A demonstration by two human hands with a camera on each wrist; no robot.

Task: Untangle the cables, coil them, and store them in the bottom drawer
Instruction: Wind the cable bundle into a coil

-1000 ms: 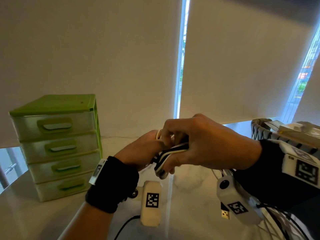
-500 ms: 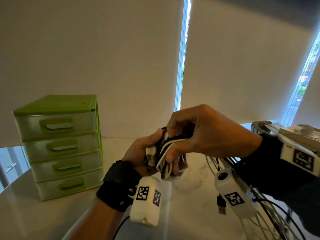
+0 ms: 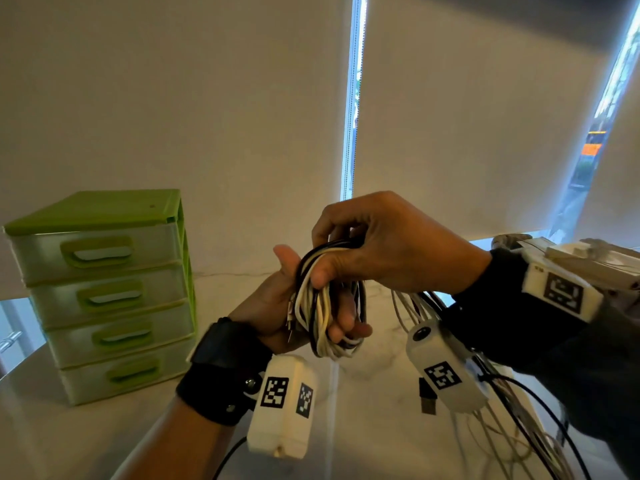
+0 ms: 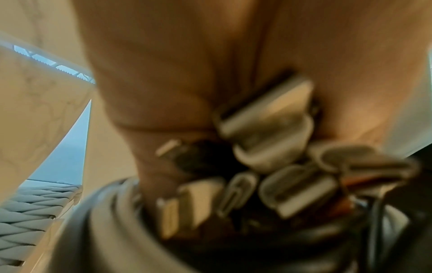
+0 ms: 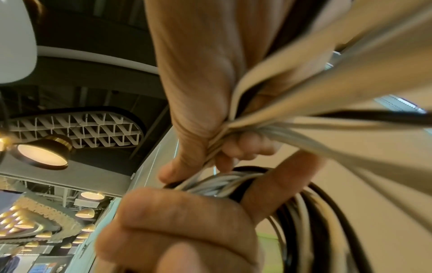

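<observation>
Both hands hold a coil [image 3: 323, 306] of black and white cables above the middle of the table [image 3: 374, 386]. The left hand [image 3: 277, 306] lies under the coil, palm up, thumb raised beside it, fingers curled through the loops. The right hand [image 3: 388, 251] grips the coil's top from above, thumb pressed on the front strands, fingers bent over the back. Loose cables [image 3: 415, 306] trail from under the right hand down toward the table's right edge, where more strands lie. A dark plug [image 3: 428, 400] hangs below the right wrist. In the blurred left wrist view, several connectors [image 4: 268, 157] bunch against the palm. The drawer unit [image 3: 104, 292] stands at the table's left side, all four drawers closed, the bottom drawer [image 3: 128, 372] included.
</observation>
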